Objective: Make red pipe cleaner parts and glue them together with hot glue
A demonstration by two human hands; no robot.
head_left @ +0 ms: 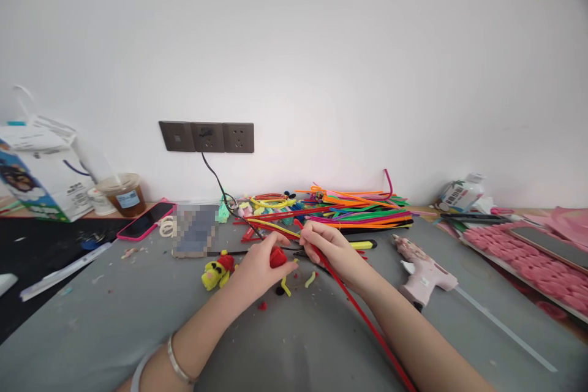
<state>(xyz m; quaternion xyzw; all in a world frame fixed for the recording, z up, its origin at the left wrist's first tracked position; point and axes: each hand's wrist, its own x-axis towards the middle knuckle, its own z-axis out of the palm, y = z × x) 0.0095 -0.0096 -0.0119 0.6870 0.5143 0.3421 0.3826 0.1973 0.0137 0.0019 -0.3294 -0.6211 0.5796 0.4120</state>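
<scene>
My left hand (266,262) is closed round a small red fuzzy piece (277,257), which shows between thumb and fingers. Just to its right, my right hand (328,251) pinches a long red pipe cleaner (356,303); its short end points up past the fingers and its length runs down to the bottom edge. Whether the pipe cleaner joins the red piece I cannot tell. Left of my left hand lies a yellow and red fuzzy figure (215,271). Yellow scraps (285,286) and a tiny red scrap (262,306) lie on the grey mat (294,349) below my hands.
Behind my hands lies a pile of coloured pipe cleaners (362,211). A pink glue gun (425,272) with its glue stick is on the right. A black cord (212,166) runs from the wall socket (207,136). A drink cup (124,195) and a phone (147,220) stand left.
</scene>
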